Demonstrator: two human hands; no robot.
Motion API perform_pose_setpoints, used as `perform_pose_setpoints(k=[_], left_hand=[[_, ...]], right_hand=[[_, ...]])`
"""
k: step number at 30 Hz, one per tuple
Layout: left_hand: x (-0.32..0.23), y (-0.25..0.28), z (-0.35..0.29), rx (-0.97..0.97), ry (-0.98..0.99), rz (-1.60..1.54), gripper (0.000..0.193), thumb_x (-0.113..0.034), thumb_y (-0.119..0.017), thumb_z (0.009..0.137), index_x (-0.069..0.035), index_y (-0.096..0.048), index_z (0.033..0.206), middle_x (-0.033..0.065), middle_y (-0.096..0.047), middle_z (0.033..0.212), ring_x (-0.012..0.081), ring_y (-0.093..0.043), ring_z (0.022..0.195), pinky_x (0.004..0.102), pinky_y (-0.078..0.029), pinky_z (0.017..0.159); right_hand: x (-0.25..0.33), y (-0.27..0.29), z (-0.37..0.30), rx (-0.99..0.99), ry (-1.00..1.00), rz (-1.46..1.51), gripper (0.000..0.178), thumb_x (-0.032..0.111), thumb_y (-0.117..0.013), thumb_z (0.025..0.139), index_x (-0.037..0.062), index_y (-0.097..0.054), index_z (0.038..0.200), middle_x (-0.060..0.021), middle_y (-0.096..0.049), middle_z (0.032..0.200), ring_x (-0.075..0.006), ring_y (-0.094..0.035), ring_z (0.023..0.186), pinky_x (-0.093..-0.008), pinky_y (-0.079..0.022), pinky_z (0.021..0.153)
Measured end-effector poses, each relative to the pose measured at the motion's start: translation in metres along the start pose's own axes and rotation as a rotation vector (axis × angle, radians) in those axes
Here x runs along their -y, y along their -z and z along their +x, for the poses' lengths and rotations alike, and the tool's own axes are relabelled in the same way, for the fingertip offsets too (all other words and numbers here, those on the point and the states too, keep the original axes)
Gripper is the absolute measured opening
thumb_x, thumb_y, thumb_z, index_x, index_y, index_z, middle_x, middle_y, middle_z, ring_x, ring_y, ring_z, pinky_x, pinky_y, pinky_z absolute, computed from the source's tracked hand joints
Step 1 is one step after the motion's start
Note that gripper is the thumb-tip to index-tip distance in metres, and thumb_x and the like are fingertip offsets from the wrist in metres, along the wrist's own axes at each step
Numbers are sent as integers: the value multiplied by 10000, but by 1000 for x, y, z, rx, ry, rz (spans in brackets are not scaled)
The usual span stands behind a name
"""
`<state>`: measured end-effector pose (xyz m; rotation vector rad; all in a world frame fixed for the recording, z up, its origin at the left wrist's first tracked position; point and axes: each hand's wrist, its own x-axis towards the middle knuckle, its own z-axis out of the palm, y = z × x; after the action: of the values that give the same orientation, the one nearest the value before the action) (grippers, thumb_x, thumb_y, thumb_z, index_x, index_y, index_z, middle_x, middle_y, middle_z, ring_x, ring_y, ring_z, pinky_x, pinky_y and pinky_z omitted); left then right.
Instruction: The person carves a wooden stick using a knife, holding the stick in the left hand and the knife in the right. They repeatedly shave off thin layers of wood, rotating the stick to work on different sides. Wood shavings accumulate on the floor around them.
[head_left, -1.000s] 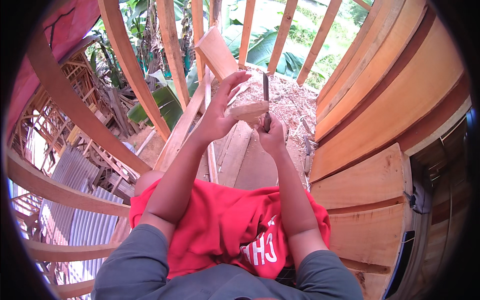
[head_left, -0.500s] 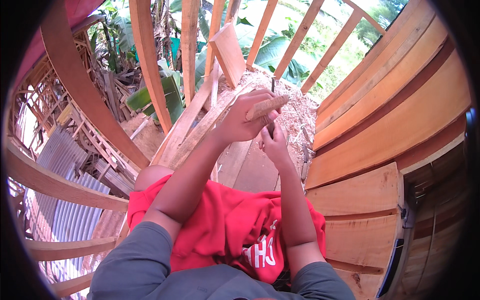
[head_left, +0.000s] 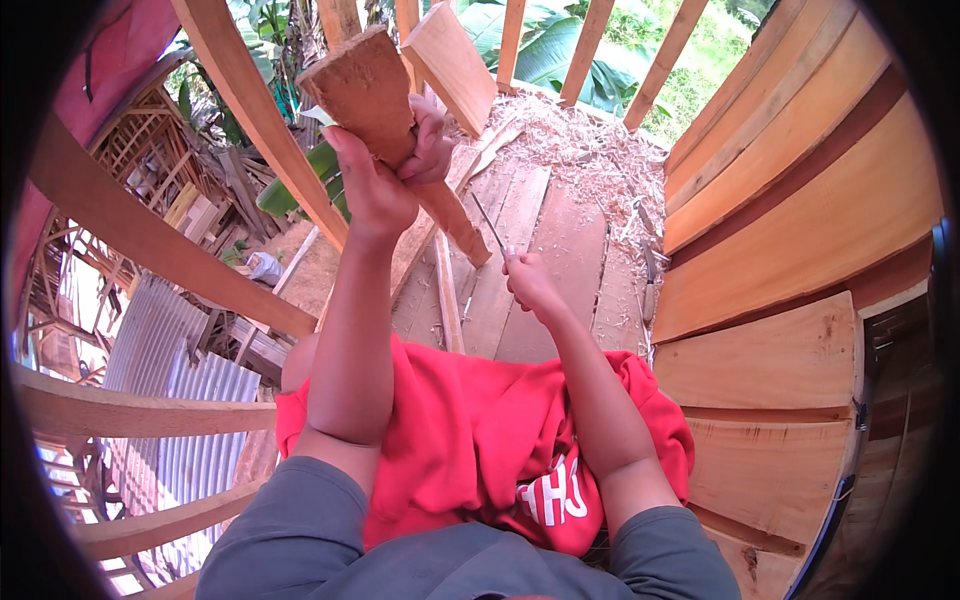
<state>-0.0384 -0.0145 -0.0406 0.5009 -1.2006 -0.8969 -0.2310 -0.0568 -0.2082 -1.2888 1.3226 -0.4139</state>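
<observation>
Left hand (head_left: pixel 385 185) fingers (head_left: pixel 430 150) wrapped tight round wooden block (head_left: pixel 385 95), raised high, end grain toward camera. Right hand (head_left: pixel 530 285) fingers curled shut on thin chisel (head_left: pixel 490 225), blade slanting up toward block's lower end. Below: plank floor (head_left: pixel 560 260), shavings (head_left: pixel 590 150), red shorts (head_left: pixel 480 450). Risk, as judged: blade skids off unsupported block toward left wrist; block twists in one-handed grip, drops onto lap.
</observation>
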Motion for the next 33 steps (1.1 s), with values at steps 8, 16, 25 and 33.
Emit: perform_pose_setpoints(k=[8,16,25,33], left_hand=[[7,-9,14,79,32,-79,833,-925,-332,687,-101,-394,796,-76,-262,539,47,-182,434,222,-164,441],[13,-16,17,144,20,-209,871,-927,-312,683,-71,-422,801,-67,-276,567,39,-207,452,211,-173,446],[11,-12,13,25,30,-188,815,-921,-377,675,-112,-405,778,-78,-276,515,47,-171,419,222,-170,438],[14,-20,12,38,17,-166,814,-911,-399,681,-105,-419,794,-74,-273,519,49,-179,429,227,-181,441]], right_hand=[[6,-20,3,-130,479,-161,459,334,-373,1022,9,-481,717,-52,-432,556,-143,-436,516,-330,-368,518],[1,-17,0,-185,460,-173,415,282,-381,994,-45,-602,868,-288,-602,762,-468,-598,777,-496,-453,681],[25,-17,-19,-190,446,-182,435,307,-371,992,-34,-606,859,-298,-598,764,-481,-588,777,-509,-446,687],[17,-19,-8,-246,449,-157,469,315,-364,997,-40,-587,788,-296,-588,735,-470,-589,752,-511,-439,680]])
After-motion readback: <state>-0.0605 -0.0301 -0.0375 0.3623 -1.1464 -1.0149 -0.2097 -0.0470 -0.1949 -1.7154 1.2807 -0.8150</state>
